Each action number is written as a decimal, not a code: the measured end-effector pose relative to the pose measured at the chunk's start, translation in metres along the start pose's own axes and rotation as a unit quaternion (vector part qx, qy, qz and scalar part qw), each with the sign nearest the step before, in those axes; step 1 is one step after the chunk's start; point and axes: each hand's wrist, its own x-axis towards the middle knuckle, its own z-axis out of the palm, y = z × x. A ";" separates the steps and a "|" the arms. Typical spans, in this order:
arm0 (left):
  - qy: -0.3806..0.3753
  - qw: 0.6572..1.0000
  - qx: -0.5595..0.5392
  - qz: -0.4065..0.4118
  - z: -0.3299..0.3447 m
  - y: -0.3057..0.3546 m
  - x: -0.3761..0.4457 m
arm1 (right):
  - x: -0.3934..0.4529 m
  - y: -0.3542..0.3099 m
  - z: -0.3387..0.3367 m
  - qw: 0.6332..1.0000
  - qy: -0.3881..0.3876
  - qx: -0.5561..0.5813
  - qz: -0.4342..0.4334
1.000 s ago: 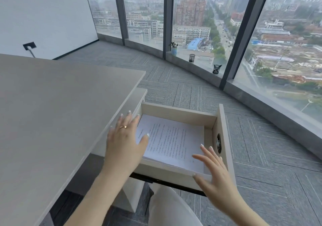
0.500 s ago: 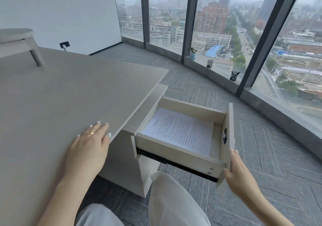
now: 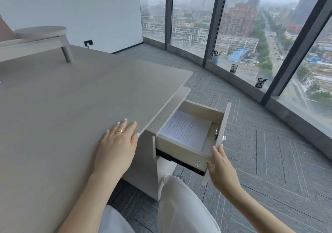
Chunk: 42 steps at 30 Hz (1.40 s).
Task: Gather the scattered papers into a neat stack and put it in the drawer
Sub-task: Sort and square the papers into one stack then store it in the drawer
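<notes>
A stack of printed white papers lies flat inside the pale wooden drawer, which stands partly pulled out from under the desk's right end. My left hand rests flat, palm down, on the grey desk top close to its right edge, fingers spread, a gold ring on one finger. My right hand presses flat against the outside of the drawer's front panel, fingers straight. Neither hand holds anything.
A low round-topped stand sits at the desk's far left. Grey carpet tiles cover the floor to the right. Curved floor-to-ceiling windows run behind, with a small potted plant and two mesh pen cups on the sill. My white-trousered knee is below the drawer.
My left hand left the drawer and settled on the desk top. My right hand moved from above the papers to the drawer front. The drawer has slid partly inward with the papers inside.
</notes>
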 end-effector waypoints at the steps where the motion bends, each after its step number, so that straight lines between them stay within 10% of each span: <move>1: 0.001 1.000 0.003 0.001 0.000 0.000 0.000 | 0.002 -0.004 0.003 1.000 0.001 -0.003 -0.007; 29: 0.016 0.999 0.024 0.015 0.004 -0.001 0.000 | 0.048 -0.101 0.048 0.992 -0.027 -0.029 -0.120; 42: 0.014 0.999 0.040 0.013 0.008 -0.001 0.002 | 0.063 -0.130 0.069 0.968 -0.047 0.236 -0.067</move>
